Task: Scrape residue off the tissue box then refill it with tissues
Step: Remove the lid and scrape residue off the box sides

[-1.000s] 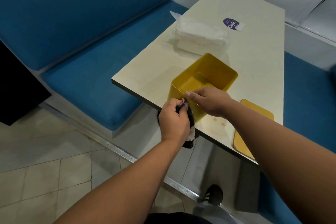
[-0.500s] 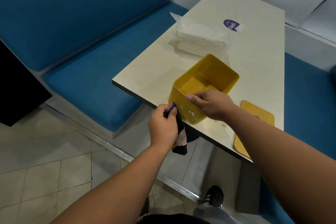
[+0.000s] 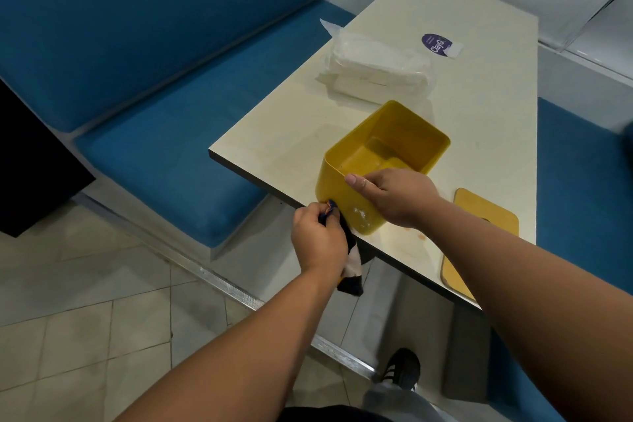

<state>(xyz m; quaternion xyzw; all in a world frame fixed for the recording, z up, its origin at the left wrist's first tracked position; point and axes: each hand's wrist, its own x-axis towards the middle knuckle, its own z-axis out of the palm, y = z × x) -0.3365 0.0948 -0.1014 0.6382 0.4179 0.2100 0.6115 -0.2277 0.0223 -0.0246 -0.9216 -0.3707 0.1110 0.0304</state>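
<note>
— Since a second ago, the left hand (image 3: 317,238) has dropped from the upper part of the box's near wall to its bottom corner at the table edge, and a white patch on that wall now shows.

— What does each hand hold?

— The left hand's fingers are curled round a dark cloth (image 3: 349,267) with a pale patch, pressing its tip against the yellow tissue box (image 3: 342,190). The right hand (image 3: 394,195) grips the box's near rim, thumb along the outside.

— Where does the box sit?

— On the cream table (image 3: 479,106), at the near edge, open and with no tissues inside. The white residue (image 3: 359,214) lies on the near wall, just right of the cloth.

— And around it?

— The tissue pack (image 3: 373,68), in clear wrap, lies beyond the box, near but apart. The yellow lid (image 3: 483,233) lies flat to the right, partly hidden by the right forearm. Blue benches (image 3: 164,147) flank the table.

— Any writing?

— A purple oval sticker (image 3: 435,44) on the table's far part; it seems to read "ClayGo", though the smaller print is too fine to tell.
</note>
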